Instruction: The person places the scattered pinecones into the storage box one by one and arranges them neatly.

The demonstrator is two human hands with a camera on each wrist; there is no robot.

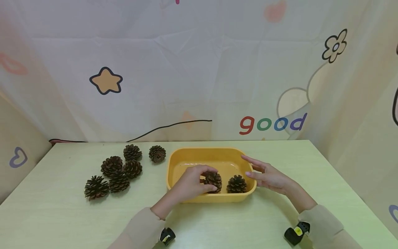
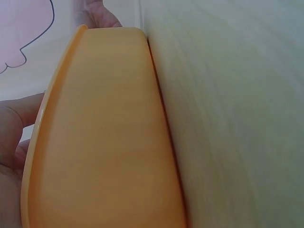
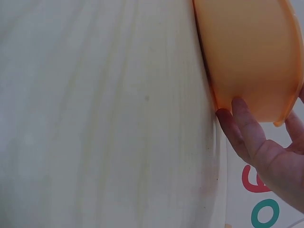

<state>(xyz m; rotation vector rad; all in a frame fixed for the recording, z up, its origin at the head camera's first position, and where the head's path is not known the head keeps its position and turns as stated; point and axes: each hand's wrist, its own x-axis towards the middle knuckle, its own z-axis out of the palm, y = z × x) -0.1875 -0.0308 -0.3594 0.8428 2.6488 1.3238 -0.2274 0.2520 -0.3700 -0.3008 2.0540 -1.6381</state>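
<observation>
A yellow plastic basin [image 1: 211, 198] stands on the table with two brown pine cones inside. My left hand [image 1: 193, 182] reaches over its near rim and grips one pine cone [image 1: 214, 182], thumb on the near side and fingers curled over the top. Just right of it sits the other pine cone [image 1: 237, 184]. At the basin's right end my right hand [image 1: 273, 178] holds the wall, some fingers against the outside and others over the rim. In the left wrist view the basin's near wall [image 2: 104, 128] hides the held pine cone.
Left of the basin several pine cones [image 1: 118, 181] lie in a loose cluster on the pale table [image 1: 71, 224]. A single pine cone [image 1: 157, 154] lies between them and the basin. Behind the table hangs a printed curtain [image 1: 192, 76].
</observation>
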